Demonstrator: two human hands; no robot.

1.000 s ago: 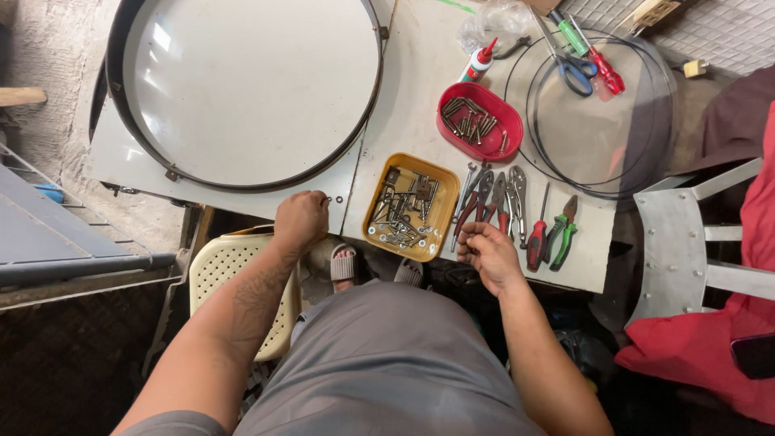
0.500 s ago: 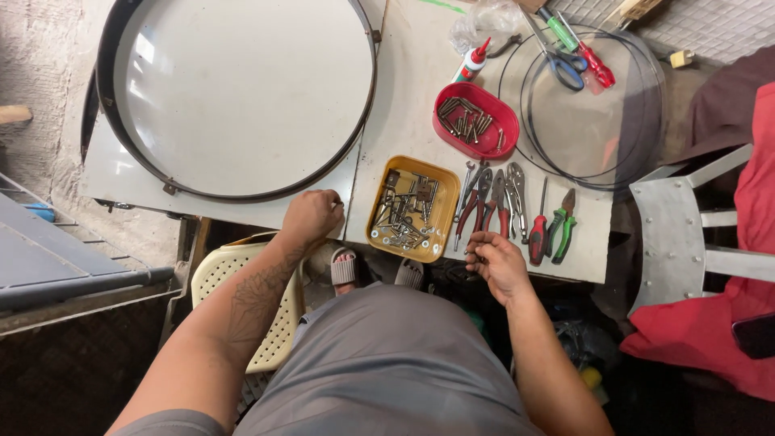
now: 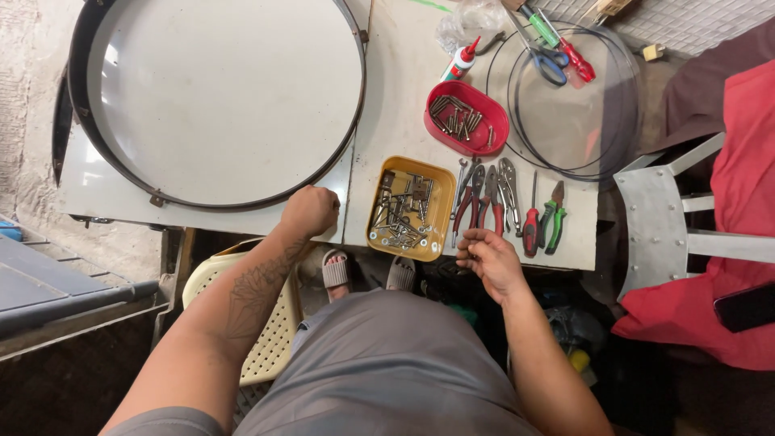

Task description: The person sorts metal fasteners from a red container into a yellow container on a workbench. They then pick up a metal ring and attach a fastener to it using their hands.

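Note:
My left hand is closed into a fist at the near edge of the grey table, just below the rim of a large round metal pan. Whether it holds anything is hidden. My right hand hovers at the table's front edge, fingers loosely curled and apart, just below a row of pliers and a wrench. A yellow tray of bolts and nuts lies between my two hands.
A red oval dish of screws, a glue bottle, scissors, screwdrivers and a thin wire hoop lie at the right. A grey metal chair with red cloth stands right; a cream plastic stool sits below.
My right hand has drawn back from the pliers toward me and off the table edge. My left hand has stayed at the pan's rim.

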